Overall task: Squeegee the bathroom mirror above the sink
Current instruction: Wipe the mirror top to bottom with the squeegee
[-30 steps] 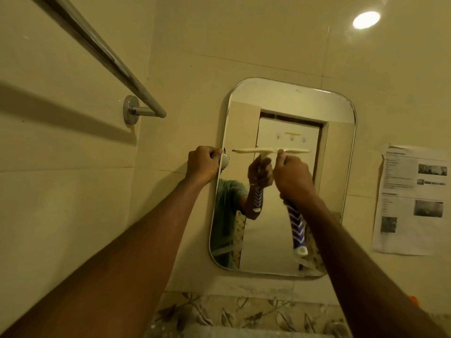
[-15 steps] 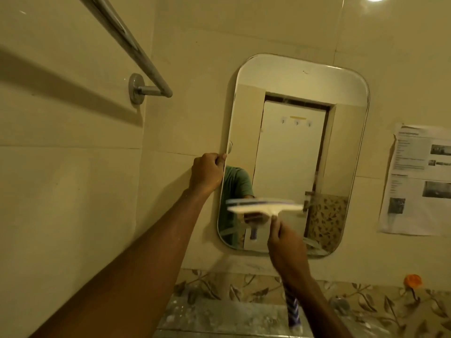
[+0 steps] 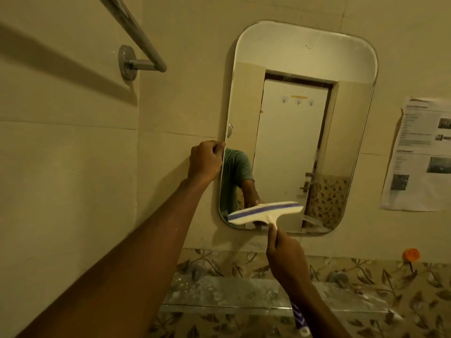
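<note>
A rounded rectangular mirror hangs on the beige tiled wall. My left hand grips its left edge at mid height. My right hand is closed on the handle of a white squeegee with a blue strip along its blade. The blade lies tilted at the mirror's lower left corner, its left end lower than its right. The blue-and-white end of the handle sticks out below my wrist. The mirror reflects a white door and a person's green sleeve and arm.
A chrome towel bar with its wall mount runs along the left wall above my left arm. A glass shelf sits under the mirror against leaf-patterned tiles. A printed paper sheet is stuck on the right wall; an orange hook is below it.
My right hand has drawn the squeegee down the glass from mid height to the bottom edge, and the blade has tilted. My left hand stays on the mirror's left edge. The camera tipped downward.
</note>
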